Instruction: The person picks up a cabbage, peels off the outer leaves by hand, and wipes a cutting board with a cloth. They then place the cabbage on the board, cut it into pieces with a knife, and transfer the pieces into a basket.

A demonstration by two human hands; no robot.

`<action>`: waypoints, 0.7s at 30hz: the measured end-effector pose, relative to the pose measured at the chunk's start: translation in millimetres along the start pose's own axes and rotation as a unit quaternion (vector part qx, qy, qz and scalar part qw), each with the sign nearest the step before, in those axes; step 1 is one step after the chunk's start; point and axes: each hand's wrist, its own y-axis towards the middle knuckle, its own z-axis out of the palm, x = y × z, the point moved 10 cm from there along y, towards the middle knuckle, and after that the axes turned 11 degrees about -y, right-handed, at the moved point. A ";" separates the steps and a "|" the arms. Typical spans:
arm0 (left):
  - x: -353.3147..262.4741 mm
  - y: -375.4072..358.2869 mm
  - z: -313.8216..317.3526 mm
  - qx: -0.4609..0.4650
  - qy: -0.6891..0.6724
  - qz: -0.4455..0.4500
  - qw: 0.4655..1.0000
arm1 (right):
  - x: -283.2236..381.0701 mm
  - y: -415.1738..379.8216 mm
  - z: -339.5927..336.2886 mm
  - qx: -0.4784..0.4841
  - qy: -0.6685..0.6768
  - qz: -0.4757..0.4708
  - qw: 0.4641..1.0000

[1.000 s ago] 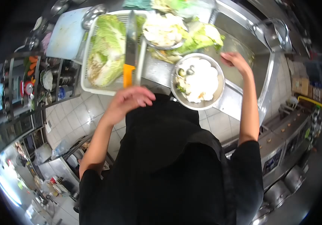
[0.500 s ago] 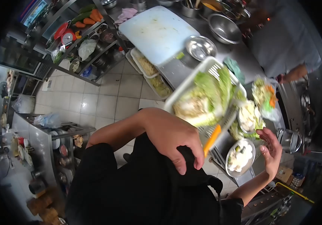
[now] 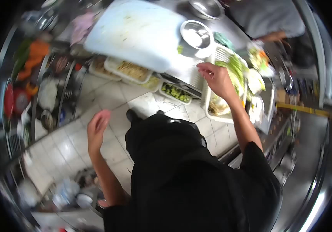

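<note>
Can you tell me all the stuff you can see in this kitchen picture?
cutting board: one, white, on the counter at top
metal bowl: one, silver, right of the board
white basket: one, holds green cabbage, under the right hand
food trays: three, pale, along the counter's front edge
carrots: several, orange, on the left shelves
another person's sleeve: one, grey, top right
left hand: open, raised over the floor tiles
right hand: open, at the basket, nothing gripped

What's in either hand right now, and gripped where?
Nothing held. Left hand hangs open over the floor; right hand reaches toward the white plastic basket of cabbage, fingers spread.
</note>
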 end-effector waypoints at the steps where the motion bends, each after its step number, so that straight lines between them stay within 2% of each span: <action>1: 12.6 0.8 -15.0 -0.007 0.040 -0.020 0.999 | -27.8 -6.4 -9.6 -0.073 -0.017 0.047 0.996; 2: 23.6 0.3 -29.2 -0.016 0.083 -0.039 0.996 | -67.5 -22.5 -29.2 -0.166 -0.032 0.073 0.983; 3: 38.1 -0.7 -39.8 -0.019 0.076 -0.064 0.995 | -116.2 -45.6 -51.3 -0.236 -0.046 0.153 0.959; 4: 46.1 -0.3 -50.6 -0.022 0.074 -0.089 0.993 | -134.1 -73.3 -79.5 -0.302 -0.127 0.153 0.932; 6: 44.3 6.1 -50.0 0.004 0.084 -0.129 0.988 | -203.9 -147.3 -105.8 -0.350 -0.177 0.233 0.890; 7: 42.5 16.9 -50.6 0.027 0.098 -0.128 0.987 | -225.5 -173.2 -107.1 -0.301 -0.194 0.307 0.882; 8: 46.4 25.0 -55.9 0.035 0.089 -0.133 0.986 | -235.8 -190.5 -99.0 -0.250 -0.167 0.336 0.893; 10: 51.4 48.5 -72.7 0.041 0.098 -0.125 0.986 | -238.9 -206.7 -65.8 -0.166 -0.095 0.363 0.912; 11: 55.5 66.2 -89.5 0.027 0.087 -0.108 0.990 | -231.6 -205.6 -55.8 -0.166 -0.085 0.362 0.913; 13: 33.7 102.5 -98.2 0.036 0.149 -0.100 0.983 | -220.1 -198.4 -26.9 -0.086 -0.178 0.391 0.899; 15: -13.4 140.3 -89.6 0.086 0.138 0.000 0.987 | -227.8 -200.4 -11.3 -0.100 -0.172 0.346 0.917; 16: -44.7 152.2 -80.9 0.037 0.164 0.005 0.986 | -251.0 -214.3 -4.7 -0.112 -0.201 0.321 0.919; 17: -77.4 168.2 -67.1 0.042 0.158 0.059 0.985 | -267.5 -214.5 12.9 -0.127 -0.222 0.287 0.923; 18: -91.6 189.4 -72.7 0.013 0.186 0.047 0.981 | -260.7 -208.7 5.2 -0.077 -0.173 0.369 0.910; 19: -103.6 212.7 -78.1 0.037 0.170 0.095 0.980 | -282.0 -222.9 14.0 -0.077 -0.199 0.377 0.901; 20: -114.4 236.9 -93.6 0.003 0.252 0.117 0.961 | -283.9 -229.4 8.3 -0.084 -0.187 0.396 0.895; 21: -120.2 262.0 -98.1 0.015 0.237 0.130 0.963 | -285.6 -235.0 2.9 -0.093 -0.174 0.415 0.888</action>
